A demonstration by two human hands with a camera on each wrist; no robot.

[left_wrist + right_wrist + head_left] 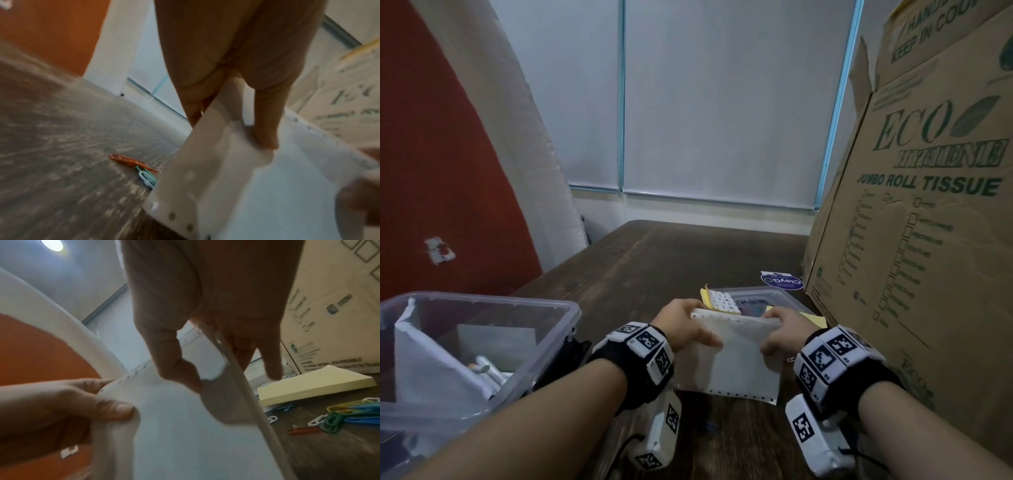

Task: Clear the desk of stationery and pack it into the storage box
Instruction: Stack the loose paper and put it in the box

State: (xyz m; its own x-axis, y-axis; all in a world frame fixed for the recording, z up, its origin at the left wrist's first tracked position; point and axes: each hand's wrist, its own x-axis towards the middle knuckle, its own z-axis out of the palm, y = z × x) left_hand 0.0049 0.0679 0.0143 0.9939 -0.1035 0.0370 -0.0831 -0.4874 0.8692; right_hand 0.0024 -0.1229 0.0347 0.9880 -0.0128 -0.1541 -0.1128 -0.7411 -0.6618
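A white sheet of perforated continuous paper [736,363] is held up over the dark desk, folded at its top edge. My left hand [681,325] pinches its upper left corner, thumb on the near face [265,129]. My right hand [780,329] pinches the upper right corner [185,369]. The clear plastic storage box [544,329] stands at the near left with white paper and small items inside. Coloured paper clips [339,413] lie loose on the desk under the sheet; an orange and a blue one [135,168] show in the left wrist view. A yellow notepad [312,389] lies beyond.
A large cardboard carton [914,219] printed with tissue branding walls off the right side. A clear lid [767,301] with a sticker sheet and yellow pad lies behind the hands. A round blue sticker [782,280] lies farther back. Red wall and white padding stand at left.
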